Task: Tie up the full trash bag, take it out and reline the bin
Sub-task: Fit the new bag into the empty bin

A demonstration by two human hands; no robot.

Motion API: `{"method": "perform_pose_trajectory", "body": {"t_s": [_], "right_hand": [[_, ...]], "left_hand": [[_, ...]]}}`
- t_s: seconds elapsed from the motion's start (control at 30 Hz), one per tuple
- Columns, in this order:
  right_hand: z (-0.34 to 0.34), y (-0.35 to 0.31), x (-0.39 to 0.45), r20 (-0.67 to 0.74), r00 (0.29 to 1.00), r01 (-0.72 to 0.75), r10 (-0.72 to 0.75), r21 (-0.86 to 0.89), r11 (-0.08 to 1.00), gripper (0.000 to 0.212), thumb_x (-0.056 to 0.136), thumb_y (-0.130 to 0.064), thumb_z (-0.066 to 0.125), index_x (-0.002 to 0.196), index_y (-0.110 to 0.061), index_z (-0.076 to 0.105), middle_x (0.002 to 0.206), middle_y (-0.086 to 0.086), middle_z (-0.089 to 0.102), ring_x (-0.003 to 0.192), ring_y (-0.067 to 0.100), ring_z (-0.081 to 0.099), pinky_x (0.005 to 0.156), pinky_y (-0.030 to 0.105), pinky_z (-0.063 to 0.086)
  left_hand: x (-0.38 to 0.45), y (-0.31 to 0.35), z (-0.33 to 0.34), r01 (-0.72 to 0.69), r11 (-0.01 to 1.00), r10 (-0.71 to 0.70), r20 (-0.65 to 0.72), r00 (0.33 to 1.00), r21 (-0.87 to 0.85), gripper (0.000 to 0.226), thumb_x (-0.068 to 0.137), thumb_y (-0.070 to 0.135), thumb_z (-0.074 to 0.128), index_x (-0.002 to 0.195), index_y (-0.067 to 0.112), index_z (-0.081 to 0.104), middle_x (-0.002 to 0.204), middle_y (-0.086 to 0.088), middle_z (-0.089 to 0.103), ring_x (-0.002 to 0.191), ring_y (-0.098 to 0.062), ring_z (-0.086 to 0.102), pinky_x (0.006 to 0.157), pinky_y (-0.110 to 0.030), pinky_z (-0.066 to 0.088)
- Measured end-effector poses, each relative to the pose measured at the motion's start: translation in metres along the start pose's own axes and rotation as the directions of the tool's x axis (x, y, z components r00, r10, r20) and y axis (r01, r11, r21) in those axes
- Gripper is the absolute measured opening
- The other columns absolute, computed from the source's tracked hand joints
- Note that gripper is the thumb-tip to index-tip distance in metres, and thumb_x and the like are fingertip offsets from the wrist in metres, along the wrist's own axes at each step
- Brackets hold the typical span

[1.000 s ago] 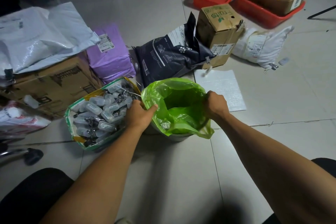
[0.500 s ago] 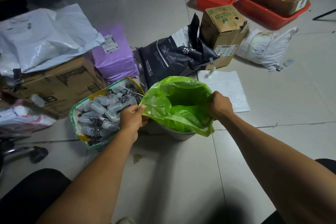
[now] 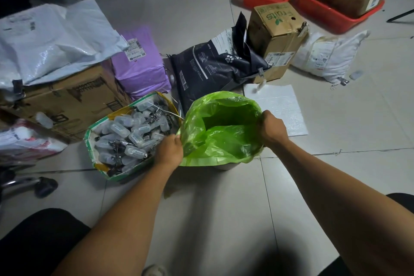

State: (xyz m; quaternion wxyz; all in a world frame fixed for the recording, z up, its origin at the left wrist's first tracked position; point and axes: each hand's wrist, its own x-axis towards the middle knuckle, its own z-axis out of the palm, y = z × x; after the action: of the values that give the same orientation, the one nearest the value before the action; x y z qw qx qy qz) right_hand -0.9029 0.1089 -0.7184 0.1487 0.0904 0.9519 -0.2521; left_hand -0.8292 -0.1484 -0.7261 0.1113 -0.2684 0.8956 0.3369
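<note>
fingers (image 3: 177, 141) curled on green bag (image 3: 224, 139)

A single wide-angle head camera looks steeply down and forward from above the person's forearms at a tiled floor (image 3: 201, 208). It sits close: both arms enter from 5 and 7 o'clock, meeting at a green bag (image 3: 221, 136) near centre.

The trash bag (image 3: 220, 136) sat in the bin (image 3: 225, 166), a box of vials (image 3: 131, 134) at its left, a foam sheet (image 3: 280, 107) behind-right.
</note>
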Motion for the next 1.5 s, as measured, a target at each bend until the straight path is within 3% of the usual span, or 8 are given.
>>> {"method": "perform_pose_trajectory", "body": {"t_s": [0.23,0.33,0.43,0.5,0.73,1.03,1.23,1.5], "right_hand": [[0.006,0.012,-0.003,-0.043,0.997,0.064,-0.063,0.032,0.997,0.03,0.102,-0.031,0.038,0.109,-0.003,0.048,0.1,0.025,0.064,0.088,0.043,0.06,0.071,0.04,0.044],[0.005,0.011,-0.003,-0.046,0.999,0.023,-0.02,0.059,0.998,0.034,0.101,-0.035,0.042,0.117,-0.006,0.048,0.108,0.023,0.065,0.096,0.042,0.06,0.078,0.043,0.047],[0.006,0.009,-0.007,-0.111,0.993,0.035,-0.027,0.074,0.997,0.044,0.097,-0.04,0.049,0.13,-0.011,0.044,0.123,0.02,0.057,0.108,0.041,0.057,0.085,0.046,0.046],[0.007,0.008,-0.011,-0.168,0.984,0.078,-0.065,0.071,0.994,0.051,0.094,-0.041,0.055,0.136,-0.014,0.042,0.129,0.018,0.051,0.115,0.04,0.052,0.09,0.048,0.046],[0.006,0.004,-0.018,-0.137,0.955,0.263,-0.263,-0.017,0.965,0.063,0.088,-0.031,0.064,0.143,-0.013,0.039,0.139,0.013,0.045,0.122,0.035,0.045,0.097,0.046,0.047],[-0.016,0.012,-0.012,-0.257,0.939,0.164,-0.228,-0.249,0.955,0.032,0.094,-0.035,0.049,0.116,-0.014,0.056,0.109,0.01,0.063,0.104,0.032,0.053,0.069,0.04,0.046],[-0.011,0.009,-0.011,-0.152,0.951,0.268,-0.268,-0.022,0.963,0.037,0.098,-0.036,0.048,0.129,-0.016,0.051,0.118,0.012,0.063,0.103,0.032,0.059,0.083,0.042,0.051],[-0.012,0.008,-0.004,-0.03,0.994,0.106,-0.102,0.254,0.961,0.03,0.097,-0.029,0.051,0.117,-0.013,0.068,0.111,0.01,0.072,0.1,0.029,0.065,0.084,0.032,0.049]], "left_hand": [[0.001,-0.004,0.011,-0.104,0.995,0.104,-0.097,0.99,0.011,0.026,0.092,0.007,0.057,0.116,0.014,0.052,0.117,-0.017,0.058,0.104,-0.038,0.059,0.082,-0.041,0.047],[0.006,0.006,0.001,-0.075,0.986,0.033,-0.268,0.963,-0.147,0.033,0.076,0.001,0.069,0.095,0.024,0.058,0.113,-0.006,0.048,0.095,-0.03,0.06,0.085,-0.037,0.052],[0.013,0.016,-0.006,0.068,0.942,-0.144,-0.216,0.966,-0.328,0.024,0.074,0.002,0.07,0.07,0.025,0.062,0.096,-0.004,0.065,0.085,-0.026,0.064,0.074,-0.033,0.053],[0.013,0.022,-0.004,0.01,0.936,-0.071,-0.159,0.985,-0.352,0.024,0.079,0.007,0.067,0.066,0.027,0.065,0.081,0.0,0.069,0.078,-0.024,0.065,0.072,-0.033,0.053],[0.006,0.037,0.007,-0.092,0.956,0.061,-0.117,0.991,-0.279,0.032,0.087,0.015,0.063,0.119,0.023,0.06,0.102,-0.002,0.069,0.087,-0.024,0.066,0.079,-0.036,0.054],[0.014,0.034,0.007,-0.13,0.983,0.143,0.09,0.986,-0.133,0.042,0.098,0.017,0.047,0.137,0.033,0.048,0.118,-0.003,0.063,0.097,-0.028,0.063,0.083,-0.038,0.052],[0.016,0.045,0.006,-0.207,0.977,0.212,0.129,0.969,-0.05,0.046,0.099,0.012,0.048,0.142,0.028,0.048,0.137,-0.007,0.057,0.118,-0.029,0.057,0.1,-0.042,0.048],[0.015,0.052,0.006,-0.304,0.949,0.291,0.144,0.946,0.081,0.046,0.098,0.01,0.049,0.141,0.026,0.05,0.141,-0.012,0.055,0.125,-0.033,0.054,0.103,-0.041,0.046]]}}
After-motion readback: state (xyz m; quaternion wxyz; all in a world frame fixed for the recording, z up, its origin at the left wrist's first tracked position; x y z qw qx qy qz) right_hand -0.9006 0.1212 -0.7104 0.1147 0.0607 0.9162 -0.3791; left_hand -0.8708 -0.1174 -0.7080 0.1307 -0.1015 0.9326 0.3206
